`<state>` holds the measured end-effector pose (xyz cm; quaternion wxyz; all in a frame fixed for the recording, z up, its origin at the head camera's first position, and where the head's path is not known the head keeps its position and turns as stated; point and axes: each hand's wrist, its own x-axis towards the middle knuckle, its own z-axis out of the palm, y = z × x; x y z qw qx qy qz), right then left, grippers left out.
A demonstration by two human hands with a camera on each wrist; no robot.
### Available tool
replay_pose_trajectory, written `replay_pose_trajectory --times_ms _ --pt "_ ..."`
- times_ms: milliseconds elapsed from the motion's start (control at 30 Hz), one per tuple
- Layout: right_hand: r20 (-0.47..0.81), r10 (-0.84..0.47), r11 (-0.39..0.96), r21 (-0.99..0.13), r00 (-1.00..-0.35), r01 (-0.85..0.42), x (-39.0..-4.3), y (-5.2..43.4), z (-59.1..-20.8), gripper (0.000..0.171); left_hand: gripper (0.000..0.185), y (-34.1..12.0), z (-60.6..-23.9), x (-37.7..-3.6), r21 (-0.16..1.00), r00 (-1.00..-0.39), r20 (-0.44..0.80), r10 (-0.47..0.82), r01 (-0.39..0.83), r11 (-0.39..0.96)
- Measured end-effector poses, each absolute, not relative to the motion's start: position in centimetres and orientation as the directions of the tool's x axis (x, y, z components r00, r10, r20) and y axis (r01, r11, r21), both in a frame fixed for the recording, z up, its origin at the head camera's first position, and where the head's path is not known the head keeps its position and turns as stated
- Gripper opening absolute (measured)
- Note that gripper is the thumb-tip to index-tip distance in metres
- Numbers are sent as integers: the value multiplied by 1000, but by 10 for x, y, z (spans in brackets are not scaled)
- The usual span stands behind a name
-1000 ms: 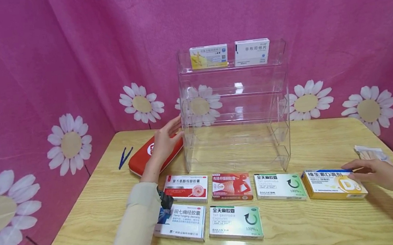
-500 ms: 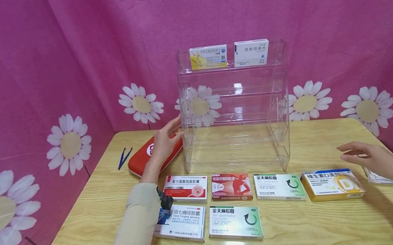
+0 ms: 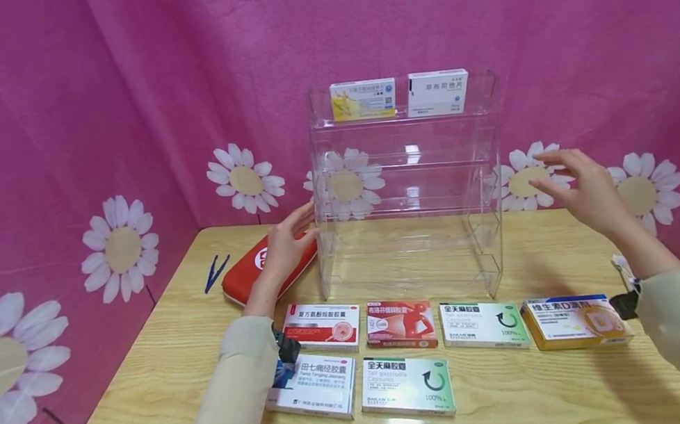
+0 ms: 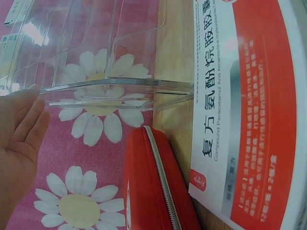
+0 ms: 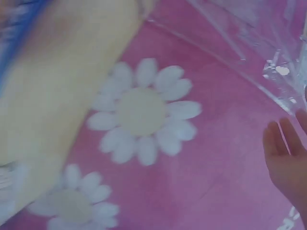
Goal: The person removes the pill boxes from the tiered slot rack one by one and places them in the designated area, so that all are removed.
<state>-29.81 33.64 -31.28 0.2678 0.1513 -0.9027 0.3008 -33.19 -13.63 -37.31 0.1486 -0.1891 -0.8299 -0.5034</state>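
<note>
Acrylic rack (image 3: 406,183) is looking stiff, light and probably slippery; your left hand (image 3: 285,243) is touching its left wall flat-fingered, your right hand (image 3: 583,191) is hovering open, near its right wall.

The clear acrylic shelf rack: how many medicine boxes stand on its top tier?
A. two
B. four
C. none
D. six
A. On the top tier of the clear acrylic shelf rack stand just two boxes side by side, a yellow-and-white box and a white box; the lower tiers hold none, and the other medicine boxes lie on the table.
</note>
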Motion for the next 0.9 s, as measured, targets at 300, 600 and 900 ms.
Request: replay_pose_trajectory --times_ms 300,600,900 --pt "665 -26 764 -468 -746 -444 -343 291 -257 46 55 -136 -375 -331 777 -880 446 163 471 418" --pt "700 -56 772 -422 -712 -475 -381 259 -218 48 55 -136 -377 -330 772 -879 448 166 473 424" --pt "587 -116 839 -374 -801 -396 -406 239 -197 53 55 -138 -376 -333 773 -874 457 166 482 411"
